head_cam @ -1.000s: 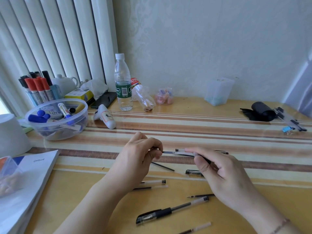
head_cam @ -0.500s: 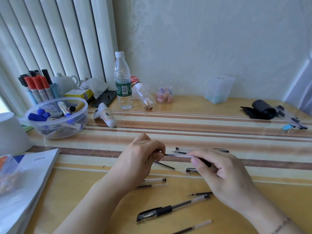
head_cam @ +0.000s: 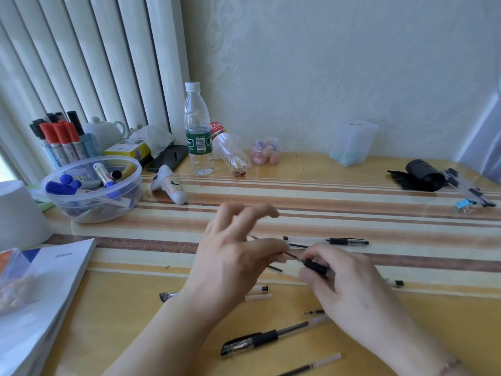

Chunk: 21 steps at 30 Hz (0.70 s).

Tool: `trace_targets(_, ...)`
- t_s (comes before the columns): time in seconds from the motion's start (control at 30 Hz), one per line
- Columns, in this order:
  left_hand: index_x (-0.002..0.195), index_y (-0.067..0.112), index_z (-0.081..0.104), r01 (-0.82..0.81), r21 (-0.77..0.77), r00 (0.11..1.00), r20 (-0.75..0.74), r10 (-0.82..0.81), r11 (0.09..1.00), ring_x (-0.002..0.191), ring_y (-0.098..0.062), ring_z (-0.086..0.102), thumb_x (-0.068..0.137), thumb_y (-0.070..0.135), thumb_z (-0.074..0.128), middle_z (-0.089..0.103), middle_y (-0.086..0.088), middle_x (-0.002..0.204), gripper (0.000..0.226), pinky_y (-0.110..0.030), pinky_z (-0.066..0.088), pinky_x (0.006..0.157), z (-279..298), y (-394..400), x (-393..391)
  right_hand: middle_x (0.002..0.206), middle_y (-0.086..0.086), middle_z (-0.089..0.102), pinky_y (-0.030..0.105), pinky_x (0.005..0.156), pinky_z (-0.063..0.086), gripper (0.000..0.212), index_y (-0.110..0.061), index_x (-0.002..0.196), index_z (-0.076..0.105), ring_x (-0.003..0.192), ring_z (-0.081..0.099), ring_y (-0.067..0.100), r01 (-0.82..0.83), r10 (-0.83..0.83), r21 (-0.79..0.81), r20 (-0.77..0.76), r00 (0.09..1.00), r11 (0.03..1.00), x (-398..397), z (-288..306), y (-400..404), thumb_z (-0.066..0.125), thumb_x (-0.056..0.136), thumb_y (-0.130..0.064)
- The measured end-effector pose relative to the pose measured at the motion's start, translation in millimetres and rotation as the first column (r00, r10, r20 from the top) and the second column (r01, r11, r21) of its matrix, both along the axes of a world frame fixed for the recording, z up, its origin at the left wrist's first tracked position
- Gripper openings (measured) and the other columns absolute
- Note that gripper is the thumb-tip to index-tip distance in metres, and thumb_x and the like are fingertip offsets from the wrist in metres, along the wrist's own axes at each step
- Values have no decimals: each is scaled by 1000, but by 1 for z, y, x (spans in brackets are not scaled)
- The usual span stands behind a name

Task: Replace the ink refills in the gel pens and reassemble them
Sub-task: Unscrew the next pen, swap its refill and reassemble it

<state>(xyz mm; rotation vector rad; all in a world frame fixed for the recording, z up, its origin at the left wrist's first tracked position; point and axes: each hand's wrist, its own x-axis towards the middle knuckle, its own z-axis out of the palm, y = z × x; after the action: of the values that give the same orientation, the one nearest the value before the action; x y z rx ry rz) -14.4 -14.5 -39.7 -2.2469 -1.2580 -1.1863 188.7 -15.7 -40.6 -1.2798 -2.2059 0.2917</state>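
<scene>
My right hand (head_cam: 352, 291) grips a gel pen barrel (head_cam: 315, 267) by its black grip section, low over the striped mat. My left hand (head_cam: 235, 256) pinches a thin dark ink refill (head_cam: 294, 257) between thumb and forefinger, right at the barrel's open end, with its other fingers spread upward. Only a short stretch of refill shows between the two hands. A whole pen (head_cam: 328, 241) lies just beyond them. Nearer me lie another black-grip pen (head_cam: 252, 341), a loose refill (head_cam: 311, 365), a metal pen tip (head_cam: 313, 312), a clear tube (head_cam: 257, 289) and a cap (head_cam: 166, 296).
A clear bowl of markers (head_cam: 92, 191) and a white cup (head_cam: 19, 213) stand at the left, with a stack of booklets (head_cam: 46, 289) in front. A water bottle (head_cam: 197, 131), a small jar (head_cam: 265, 151) and a plastic box (head_cam: 352, 143) stand by the wall. A black roll (head_cam: 423, 176) lies far right.
My left hand has moved right and closed up to my right hand, its free fingers now spread. Less of the refill shows between the hands than before.
</scene>
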Motion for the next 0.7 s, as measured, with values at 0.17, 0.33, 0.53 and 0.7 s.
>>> trace_targets(0.17, 88, 19, 78, -15, 23, 962, 274, 8, 1000, 85, -23, 51, 80, 27, 72, 66, 8, 86, 13, -24, 42, 75, 2, 1, -4, 69, -19, 64, 8, 54, 44, 9, -27, 94, 62, 70, 63, 1, 3, 6, 44, -204, 979, 999, 2, 5, 0, 59, 87, -32)
trace_targets(0.33, 87, 20, 78, 11, -90, 918, 397, 25, 996, 83, -22, 54, 74, 29, 75, 71, 13, 82, 16, -24, 45, 73, 2, -1, -1, 71, -16, 64, 18, 50, 46, 18, -28, 99, 63, 62, 60, 11, -41, 58, 79, -236, 970, 996, 3, 3, -1, 53, 89, -39)
trace_targets(0.53, 88, 20, 77, 47, -151, 917, 398, 17, 987, 84, -17, 52, 75, 34, 72, 71, 12, 81, 19, -18, 42, 74, 3, -1, 1, 77, -22, 65, 30, 53, 51, 16, -35, 98, 62, 64, 62, 10, -43, 62, 104, -182, 981, 994, 3, 0, -1, 53, 88, -45)
trace_targets(0.7, 92, 23, 76, 123, -192, 938, 344, -50, 974, 84, -17, 54, 77, 35, 74, 70, 14, 82, 19, -25, 46, 71, 0, -2, 4, 82, -28, 63, 26, 52, 51, 21, -40, 101, 60, 61, 62, 8, -50, 69, 121, -154, 986, 991, 2, 0, -1, 49, 88, -51)
